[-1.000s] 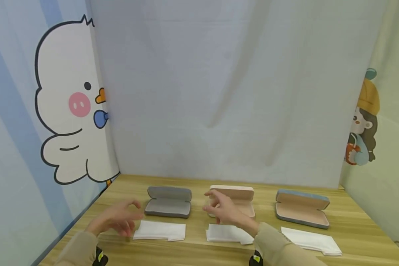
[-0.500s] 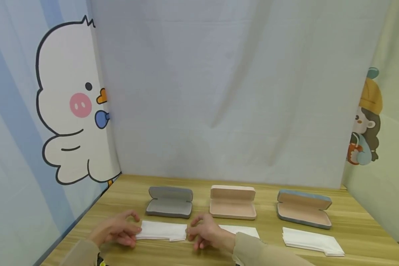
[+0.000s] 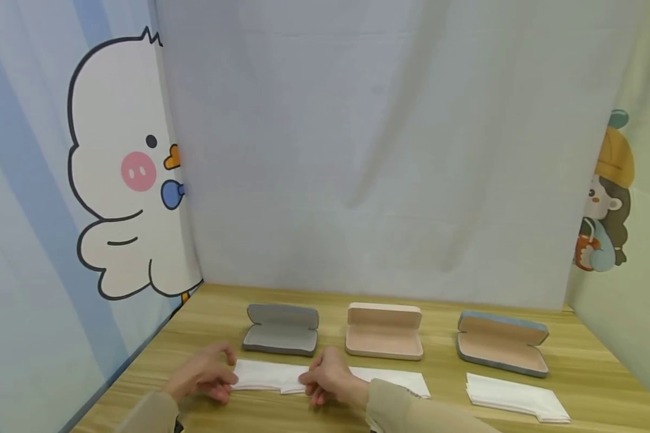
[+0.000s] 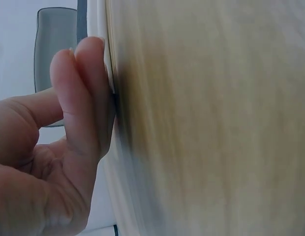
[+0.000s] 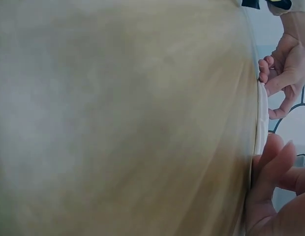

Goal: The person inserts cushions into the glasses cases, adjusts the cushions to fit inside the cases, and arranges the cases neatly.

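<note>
A folded white cloth (image 3: 265, 375) lies flat on the table below the grey glasses case (image 3: 281, 331), which stands with its lid up. My left hand (image 3: 204, 374) is at the cloth's left end, thumb over the edge and fingers beneath it. On the opposite end my right hand (image 3: 330, 377) pinches the edge between thumb and fingers. In the right wrist view the cloth (image 5: 262, 118) stretches thin between my left hand (image 5: 289, 66) and my right hand (image 5: 273, 191). The left wrist view has my left hand's fingers (image 4: 83, 98) low along the table surface.
To the right stand a pink-lined pale glasses case (image 3: 384, 332) and a blue one (image 3: 502, 344), both lids raised. A second folded cloth (image 3: 401, 380) lies partly behind my right hand, a third cloth (image 3: 514, 397) farther right. A pale curtain (image 3: 357, 150) closes off the table's back.
My right hand has come down and left from before the pale case to the left cloth's right end. My left hand has moved slightly right onto its left end; both now pinch it.
</note>
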`<state>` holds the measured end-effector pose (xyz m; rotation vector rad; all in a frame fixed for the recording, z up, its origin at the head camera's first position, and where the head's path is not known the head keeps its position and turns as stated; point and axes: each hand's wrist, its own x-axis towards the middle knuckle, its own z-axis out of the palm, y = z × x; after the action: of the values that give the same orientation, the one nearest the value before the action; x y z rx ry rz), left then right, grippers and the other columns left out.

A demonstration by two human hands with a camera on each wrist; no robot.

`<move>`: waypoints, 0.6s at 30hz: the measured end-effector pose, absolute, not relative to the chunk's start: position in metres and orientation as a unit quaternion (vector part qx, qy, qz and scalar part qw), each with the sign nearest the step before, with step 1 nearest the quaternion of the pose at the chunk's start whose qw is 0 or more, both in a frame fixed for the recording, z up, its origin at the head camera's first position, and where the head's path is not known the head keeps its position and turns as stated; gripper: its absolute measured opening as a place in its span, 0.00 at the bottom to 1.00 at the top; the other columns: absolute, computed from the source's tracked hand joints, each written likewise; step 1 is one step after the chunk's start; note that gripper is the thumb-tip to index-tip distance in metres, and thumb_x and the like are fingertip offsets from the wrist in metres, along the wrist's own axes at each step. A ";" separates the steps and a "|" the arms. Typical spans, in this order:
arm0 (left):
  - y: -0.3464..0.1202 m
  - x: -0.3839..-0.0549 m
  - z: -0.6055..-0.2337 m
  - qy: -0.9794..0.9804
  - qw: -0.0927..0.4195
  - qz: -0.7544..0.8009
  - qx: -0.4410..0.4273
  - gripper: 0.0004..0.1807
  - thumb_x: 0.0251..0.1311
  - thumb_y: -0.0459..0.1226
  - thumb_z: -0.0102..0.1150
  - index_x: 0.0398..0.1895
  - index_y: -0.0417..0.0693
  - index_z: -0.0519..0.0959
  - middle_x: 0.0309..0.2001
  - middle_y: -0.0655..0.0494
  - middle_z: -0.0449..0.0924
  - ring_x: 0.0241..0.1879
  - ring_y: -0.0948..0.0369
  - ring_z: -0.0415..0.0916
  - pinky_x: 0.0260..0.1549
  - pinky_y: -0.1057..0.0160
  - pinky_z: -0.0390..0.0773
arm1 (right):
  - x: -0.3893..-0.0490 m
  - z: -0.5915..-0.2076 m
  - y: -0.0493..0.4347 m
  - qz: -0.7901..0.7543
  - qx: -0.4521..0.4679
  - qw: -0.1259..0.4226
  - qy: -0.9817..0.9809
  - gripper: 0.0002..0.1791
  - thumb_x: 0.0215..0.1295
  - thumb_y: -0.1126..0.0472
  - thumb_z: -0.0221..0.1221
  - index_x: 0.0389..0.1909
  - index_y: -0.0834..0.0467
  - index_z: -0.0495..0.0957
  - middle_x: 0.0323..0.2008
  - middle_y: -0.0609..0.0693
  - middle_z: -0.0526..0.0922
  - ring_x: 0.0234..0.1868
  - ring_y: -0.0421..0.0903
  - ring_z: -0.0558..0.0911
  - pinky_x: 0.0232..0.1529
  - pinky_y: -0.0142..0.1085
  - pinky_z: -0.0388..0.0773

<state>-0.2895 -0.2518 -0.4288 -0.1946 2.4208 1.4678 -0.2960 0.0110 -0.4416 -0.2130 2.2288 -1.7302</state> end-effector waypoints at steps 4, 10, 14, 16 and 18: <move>-0.246 -0.291 -0.430 0.847 0.145 0.503 -0.095 0.16 0.50 0.21 0.62 0.39 0.38 0.68 0.17 0.48 0.75 0.14 0.61 0.75 0.15 0.66 0.82 | -0.295 -0.442 0.009 -0.594 -0.088 0.147 0.786 0.04 0.52 0.75 0.62 0.22 0.70 0.77 0.08 0.48 0.76 0.04 0.36 0.71 0.05 0.22 0.67; -0.244 -0.292 -0.428 0.843 0.152 0.509 -0.084 0.10 0.51 0.22 0.62 0.34 0.35 0.72 0.17 0.50 0.76 0.13 0.62 0.75 0.14 0.68 0.81 | -0.297 -0.442 0.008 -0.591 -0.099 0.155 0.785 0.03 0.52 0.76 0.59 0.22 0.70 0.77 0.09 0.49 0.77 0.05 0.36 0.72 0.05 0.23 0.68; -0.249 -0.293 -0.430 0.830 0.166 0.532 -0.036 0.06 0.51 0.22 0.60 0.32 0.31 0.74 0.17 0.52 0.76 0.14 0.64 0.77 0.16 0.70 0.81 | -0.302 -0.443 0.011 -0.607 -0.098 0.181 0.767 0.02 0.52 0.76 0.59 0.23 0.72 0.78 0.09 0.48 0.75 0.06 0.35 0.72 0.06 0.22 0.68; -0.252 -0.294 -0.431 0.821 0.173 0.543 -0.021 0.07 0.51 0.23 0.60 0.33 0.30 0.74 0.17 0.52 0.77 0.14 0.65 0.77 0.16 0.72 0.81 | -0.306 -0.443 0.012 -0.606 -0.102 0.193 0.765 0.03 0.53 0.75 0.59 0.24 0.73 0.79 0.09 0.47 0.76 0.06 0.34 0.72 0.07 0.21 0.68; -0.256 -0.297 -0.431 0.815 0.179 0.550 -0.018 0.08 0.52 0.24 0.60 0.36 0.30 0.74 0.17 0.53 0.77 0.15 0.66 0.77 0.16 0.73 0.80 | -0.309 -0.441 0.015 -0.601 -0.106 0.196 0.767 0.04 0.54 0.74 0.60 0.24 0.72 0.79 0.10 0.46 0.77 0.07 0.34 0.72 0.08 0.20 0.68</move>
<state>-0.2972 -0.2559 -0.4308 -0.0514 2.3050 1.5562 -0.3088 0.0145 -0.4411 -0.2969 2.1498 -1.6847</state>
